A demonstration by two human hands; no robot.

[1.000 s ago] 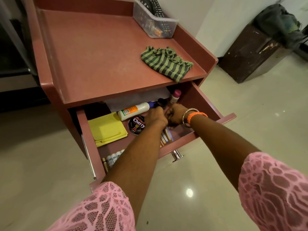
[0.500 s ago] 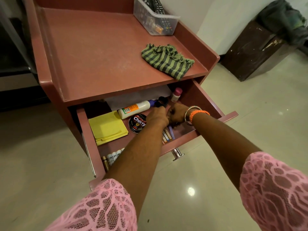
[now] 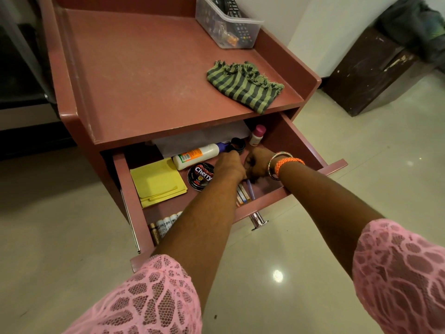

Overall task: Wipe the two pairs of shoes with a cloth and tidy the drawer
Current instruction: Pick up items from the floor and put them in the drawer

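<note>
Two pink lace sleeves (image 3: pixel 154 297) fill the near edge of the view, and both forearms reach forward into the open drawer (image 3: pixel 334 166) of a reddish cabinet. A chrome knob (image 3: pixel 257 220) sticks out of the drawer front, just beside the left forearm. At the near left corner of the drawer lies a row of small tubes (image 3: pixel 166 225), partly hidden by that arm. Further in, a yellow folded cloth (image 3: pixel 157 183) lies flat on the left, with a black Cherry polish tin (image 3: pixel 201 175) just beside it. A few pens (image 3: pixel 244 195) lie under the left wrist.

The left hand (image 3: pixel 230 166) and the right hand (image 3: pixel 258 161) meet knuckle to knuckle in the middle of the drawer, fingers curled downward; what they hold, if anything, cannot be told. The right wrist wears bangles (image 3: pixel 284 163).

Beyond the hands lie a white bottle (image 3: pixel 197 156) on its side, a black ring-shaped piece (image 3: pixel 237 147) and a small pink-capped bottle (image 3: pixel 257 135) standing upright.

On the worktop (image 3: pixel 144 75) above, a green striped cloth (image 3: pixel 243 85) lies crumpled near the right front edge. A clear plastic bin (image 3: pixel 228 27) holding a remote stands at the far right corner.
</note>
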